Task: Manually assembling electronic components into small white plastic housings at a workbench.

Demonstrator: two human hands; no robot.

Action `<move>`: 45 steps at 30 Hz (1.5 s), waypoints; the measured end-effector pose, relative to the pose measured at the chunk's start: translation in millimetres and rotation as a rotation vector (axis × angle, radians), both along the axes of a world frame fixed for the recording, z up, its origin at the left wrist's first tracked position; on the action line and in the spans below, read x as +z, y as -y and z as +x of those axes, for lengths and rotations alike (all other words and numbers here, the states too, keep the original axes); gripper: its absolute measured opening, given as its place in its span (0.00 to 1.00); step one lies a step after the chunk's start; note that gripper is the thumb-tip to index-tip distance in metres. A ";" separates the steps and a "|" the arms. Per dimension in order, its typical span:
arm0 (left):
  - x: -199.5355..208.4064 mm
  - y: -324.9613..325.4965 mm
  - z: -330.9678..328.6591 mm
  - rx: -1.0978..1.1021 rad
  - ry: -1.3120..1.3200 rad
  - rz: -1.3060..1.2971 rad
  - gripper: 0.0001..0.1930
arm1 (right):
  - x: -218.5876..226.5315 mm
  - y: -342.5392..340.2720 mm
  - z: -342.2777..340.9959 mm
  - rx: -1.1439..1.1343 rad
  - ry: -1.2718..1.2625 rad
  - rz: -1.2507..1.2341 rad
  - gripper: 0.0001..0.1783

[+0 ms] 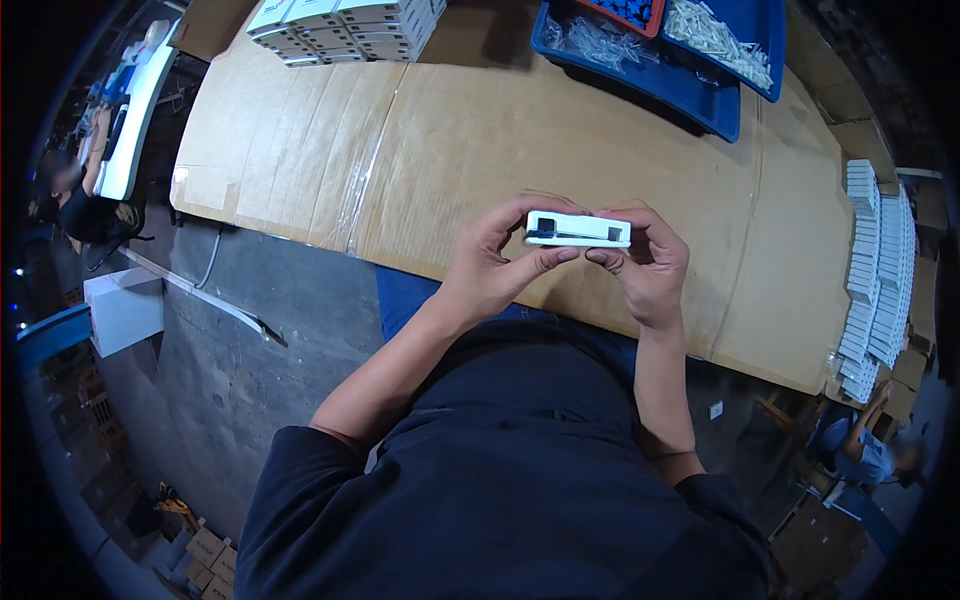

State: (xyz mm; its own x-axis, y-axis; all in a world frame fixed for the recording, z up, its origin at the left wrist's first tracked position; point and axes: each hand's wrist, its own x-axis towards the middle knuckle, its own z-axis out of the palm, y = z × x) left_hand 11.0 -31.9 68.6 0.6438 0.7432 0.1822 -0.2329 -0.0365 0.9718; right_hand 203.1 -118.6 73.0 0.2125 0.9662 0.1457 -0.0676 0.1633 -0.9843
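Note:
Between both hands, above the near edge of the cardboard-covered table (480, 140), I hold a small white rectangular plastic case (578, 231) with a dark square opening near each end. My left hand (497, 250) is closed on its left end, fingers behind and thumb at the near lower edge. On the right end my right hand (648, 262) grips it the same way, and the two thumb tips almost meet. The fingertips behind the case are partly hidden. What lies inside the openings is too small to tell.
Stacked white boxes (350, 30) stand at the back left. A blue tray (640, 90) at the back holds clear plastic pieces, beside small white parts (715, 45) and a red bin of blue parts (632, 10). White pieces (875, 280) line the right edge. Two people work farther off.

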 end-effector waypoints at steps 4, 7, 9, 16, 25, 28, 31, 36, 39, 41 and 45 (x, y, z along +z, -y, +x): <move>-0.9 1.5 0.2 -0.018 0.001 -0.086 0.18 | -3.3 0.4 0.9 -0.004 0.015 0.016 0.21; -2.3 1.9 0.6 -0.003 0.024 -0.086 0.18 | 0.8 -1.4 0.9 -0.001 0.030 0.002 0.21; -4.9 0.5 0.4 -0.009 0.031 -0.066 0.18 | 4.5 -2.5 0.1 -0.003 0.049 0.000 0.21; -4.3 -1.6 -0.5 -0.017 0.020 -0.015 0.17 | 1.5 -1.3 0.5 0.004 0.026 -0.007 0.20; -3.7 -2.2 -1.0 -0.017 -0.006 -0.031 0.20 | -5.9 -2.0 0.2 -0.011 -0.009 0.012 0.18; 9.6 3.9 5.3 0.053 0.041 -0.155 0.21 | -4.9 -3.1 -3.1 -0.061 -0.148 -0.003 0.19; -3.0 4.2 1.9 0.100 -0.043 -0.178 0.22 | -3.8 -2.7 -2.5 -0.109 -0.215 -0.005 0.22; -0.8 -6.2 -6.3 0.127 -0.165 0.152 0.19 | 7.5 -12.2 -8.5 -0.143 0.011 0.028 0.24; 3.4 -6.8 -7.0 0.098 -0.251 0.318 0.17 | 6.9 -11.0 -1.7 -0.042 0.256 0.072 0.24; 5.1 -5.1 -6.3 0.078 -0.295 0.302 0.16 | -0.5 -8.5 1.8 0.059 0.216 0.002 0.22; 1.3 -3.2 -0.9 0.113 -0.173 0.282 0.15 | -2.6 -5.7 -1.5 0.008 0.038 -0.011 0.21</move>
State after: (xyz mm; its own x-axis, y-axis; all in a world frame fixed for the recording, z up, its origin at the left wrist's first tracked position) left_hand 10.2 -28.7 69.9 0.5993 0.7476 0.2862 -0.0449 -0.3256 0.9444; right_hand 201.5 -112.9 70.5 0.1991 0.9695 0.1432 -0.0312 0.1523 -0.9878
